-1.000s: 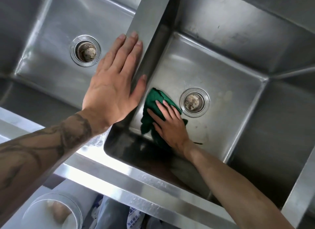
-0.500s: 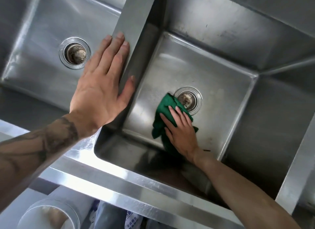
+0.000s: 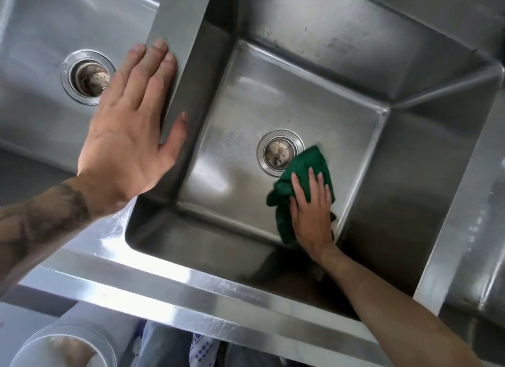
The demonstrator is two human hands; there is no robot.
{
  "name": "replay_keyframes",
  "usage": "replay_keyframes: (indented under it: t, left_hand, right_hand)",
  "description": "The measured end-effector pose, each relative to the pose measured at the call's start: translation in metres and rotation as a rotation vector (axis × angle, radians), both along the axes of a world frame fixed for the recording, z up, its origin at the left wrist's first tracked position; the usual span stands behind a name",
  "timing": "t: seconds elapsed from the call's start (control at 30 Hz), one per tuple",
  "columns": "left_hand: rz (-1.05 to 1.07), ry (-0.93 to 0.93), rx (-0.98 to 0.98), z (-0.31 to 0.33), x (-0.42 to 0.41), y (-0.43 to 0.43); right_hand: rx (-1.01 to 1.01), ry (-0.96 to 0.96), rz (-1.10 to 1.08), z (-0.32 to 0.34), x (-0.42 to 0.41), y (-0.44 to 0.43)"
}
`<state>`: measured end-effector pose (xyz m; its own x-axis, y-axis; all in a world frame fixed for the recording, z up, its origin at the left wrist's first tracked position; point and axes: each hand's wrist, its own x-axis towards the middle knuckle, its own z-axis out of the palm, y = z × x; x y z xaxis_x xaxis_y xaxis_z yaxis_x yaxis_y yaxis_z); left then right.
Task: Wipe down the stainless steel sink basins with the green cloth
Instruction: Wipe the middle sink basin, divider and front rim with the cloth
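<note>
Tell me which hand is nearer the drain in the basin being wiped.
Right. The right hand presses the green cloth just beside that drain; the left hand rests on the divider.

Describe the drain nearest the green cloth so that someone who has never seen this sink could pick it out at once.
Find the steel sink, whose divider has the left hand lying flat on it. The drain sits in the floor of the basin right of that divider. Unlike the other drain, the green cloth under the right hand touches its rim.
</note>
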<state>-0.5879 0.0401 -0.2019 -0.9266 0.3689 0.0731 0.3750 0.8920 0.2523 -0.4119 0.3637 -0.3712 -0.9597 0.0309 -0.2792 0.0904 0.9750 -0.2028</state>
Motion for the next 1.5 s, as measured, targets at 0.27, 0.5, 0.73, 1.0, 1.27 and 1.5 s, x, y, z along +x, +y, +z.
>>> replay_keyframes:
  t: [0.27,0.5,0.73,1.0,1.27,1.5]
  left_hand:
    - [0.008,0.010,0.025,0.000,0.000,0.002]
    - [0.010,0.009,0.001,0.000,0.000,0.001]
    - [0.009,-0.013,0.052,0.008,0.002,0.009]
    - [0.009,-0.031,0.063,0.007,0.002,0.007]
    - [-0.011,-0.025,0.120,0.004,-0.001,0.007]
    - [0.046,-0.149,0.130,-0.003,0.000,0.000]
  right_hand:
    - [-0.029,-0.025,0.238,-0.002,0.007,0.003]
    - [-0.031,0.054,0.412,-0.005,-0.015,-0.029]
    - [-0.060,0.047,0.494,-0.009,0.013,-0.002]
    - [0.009,-0.012,0.105,-0.006,-0.008,0.026]
    - [0.013,-0.127,-0.102,0.004,0.029,0.006]
    - [0.043,0.095,-0.448,-0.016,-0.057,0.025]
